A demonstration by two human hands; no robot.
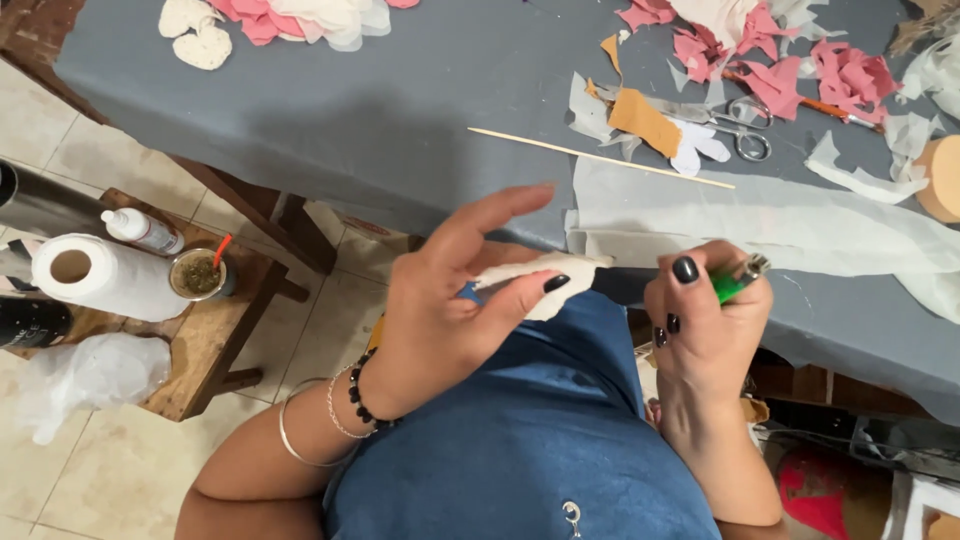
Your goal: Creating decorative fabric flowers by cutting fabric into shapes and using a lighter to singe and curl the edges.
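Left hand (440,310) pinches a small cream fabric piece (545,275) between thumb and middle fingers, index finger stretched out and up; the piece is pale, soft-edged, roughly petal-shaped, held over the lap just before the grey table's (380,120) edge. Right hand (705,325) is closed around a green lighter (738,278), thumb on its metal top, its tip just beside the fabric's end. On the table: scissors (740,125), thin wooden stick (600,157), pink scraps (800,65).
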